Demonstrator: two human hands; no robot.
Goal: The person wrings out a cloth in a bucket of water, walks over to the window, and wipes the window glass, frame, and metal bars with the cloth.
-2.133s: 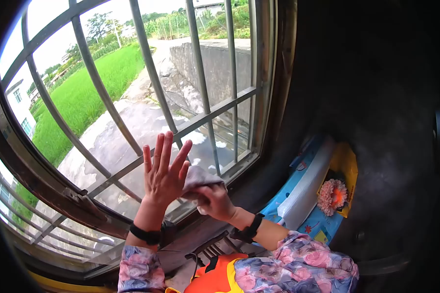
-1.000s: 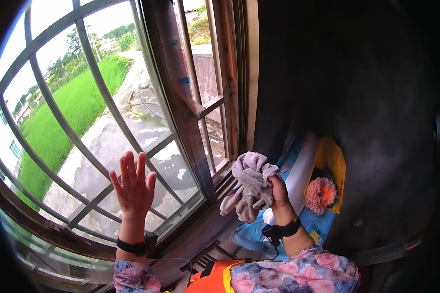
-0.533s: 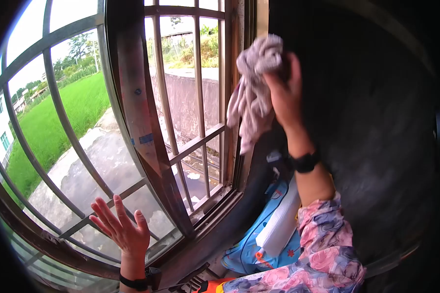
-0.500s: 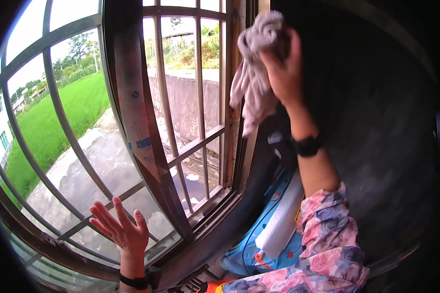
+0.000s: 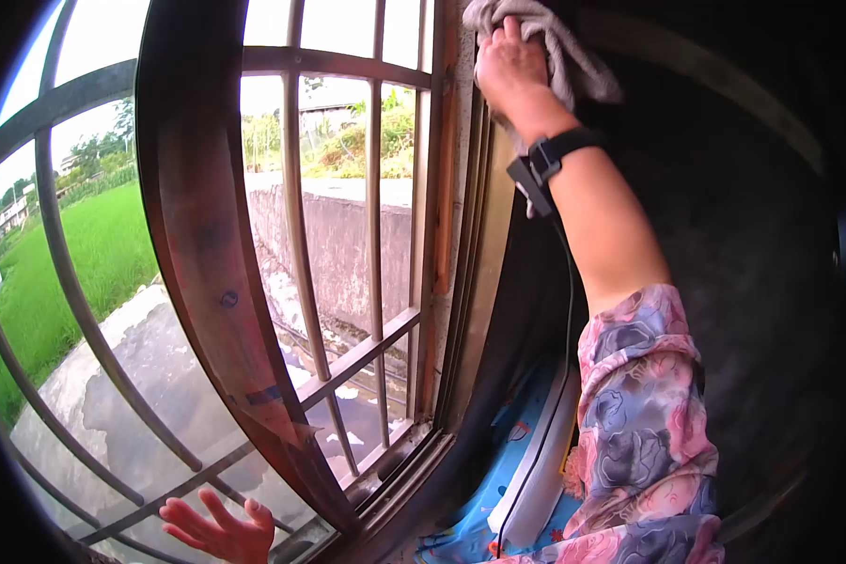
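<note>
High up at the right side of the window, my right hand [image 5: 515,70] is wrapped over a greyish-pink cloth [image 5: 578,61] and presses it near the top of the wooden frame edge [image 5: 484,216]. Part of the cloth hangs down to the right of the hand, and a bit shows below the wrist. At the bottom left, my left hand [image 5: 221,531] is raised with its fingers spread, holding nothing, in front of the glass and bars. Its wrist is out of view.
A dark sliding-window frame [image 5: 221,310] stands between two barred parts, with metal bars [image 5: 376,216] behind. Below my right arm lie a blue patterned item [image 5: 508,446], a white roll [image 5: 534,503] and part of a pink flower [image 5: 573,473]. A thin cable hangs from the right wrist device.
My right hand has gone from low with the dangling cloth to high at the frame, its back now showing. The view has shifted, and my left hand sits lower, still spread.
</note>
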